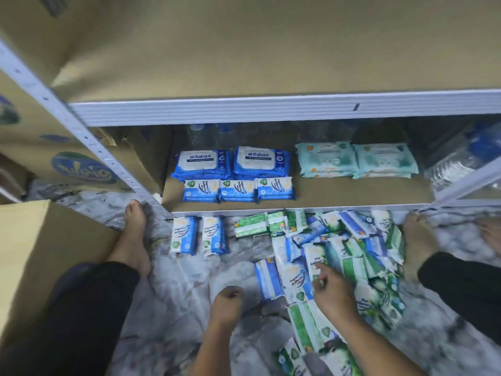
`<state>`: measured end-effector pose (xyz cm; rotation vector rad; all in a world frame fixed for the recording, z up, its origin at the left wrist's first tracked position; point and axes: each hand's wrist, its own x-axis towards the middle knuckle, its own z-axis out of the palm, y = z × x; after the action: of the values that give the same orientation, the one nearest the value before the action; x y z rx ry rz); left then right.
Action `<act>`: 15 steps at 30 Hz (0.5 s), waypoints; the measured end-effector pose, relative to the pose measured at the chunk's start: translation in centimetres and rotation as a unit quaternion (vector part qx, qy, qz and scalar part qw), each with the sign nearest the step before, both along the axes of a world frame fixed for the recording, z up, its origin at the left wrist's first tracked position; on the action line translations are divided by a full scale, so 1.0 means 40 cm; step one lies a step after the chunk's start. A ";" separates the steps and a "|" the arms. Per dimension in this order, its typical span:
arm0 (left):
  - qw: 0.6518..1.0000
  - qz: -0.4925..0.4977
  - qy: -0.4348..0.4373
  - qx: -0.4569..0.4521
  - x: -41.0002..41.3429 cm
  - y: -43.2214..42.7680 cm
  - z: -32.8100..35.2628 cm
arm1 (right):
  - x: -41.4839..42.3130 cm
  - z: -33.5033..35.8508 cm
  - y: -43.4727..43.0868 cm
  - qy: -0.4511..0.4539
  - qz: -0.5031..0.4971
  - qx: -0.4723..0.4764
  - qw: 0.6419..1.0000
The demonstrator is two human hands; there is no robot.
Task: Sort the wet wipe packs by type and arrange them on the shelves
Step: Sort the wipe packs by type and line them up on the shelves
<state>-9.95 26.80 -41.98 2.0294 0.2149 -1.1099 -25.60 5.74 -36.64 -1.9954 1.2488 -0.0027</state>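
Note:
A loose heap of blue and green wet wipe packs (349,256) lies on the floor in front of the shelf. My right hand (332,290) reaches into the heap, forefinger stretched onto a blue-and-white pack (294,279). My left hand (227,301) hangs over the bare floor with fingers curled, holding nothing. Two small blue packs (199,235) stand side by side on the floor by the shelf edge. On the low shelf (339,195) lie two large Antabax packs (233,161), three small blue packs (238,189) and two pale green packs (356,160).
A white metal upright (81,131) slants at the left, with printed cardboard boxes (67,164) behind it and a plain box (40,256) at my left knee. Plastic water bottles (466,161) fill the shelf's right end and back. My bare feet (135,234) flank the heap.

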 end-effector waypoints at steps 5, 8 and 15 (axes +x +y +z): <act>0.999 -0.001 0.038 0.020 -0.049 -0.003 0.020 | -0.023 -0.029 0.019 -0.003 0.020 -0.004 1.000; 1.000 -0.019 0.007 0.015 -0.022 -0.033 0.027 | -0.016 -0.048 0.023 0.020 0.050 -0.050 0.997; 0.999 -0.047 -0.009 0.002 -0.009 -0.122 0.003 | 0.001 -0.110 0.025 0.091 0.089 -0.220 0.967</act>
<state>-10.30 21.91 -41.85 2.0692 0.1138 -1.1495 -25.54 6.74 -41.05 -2.5361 1.2587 -0.0102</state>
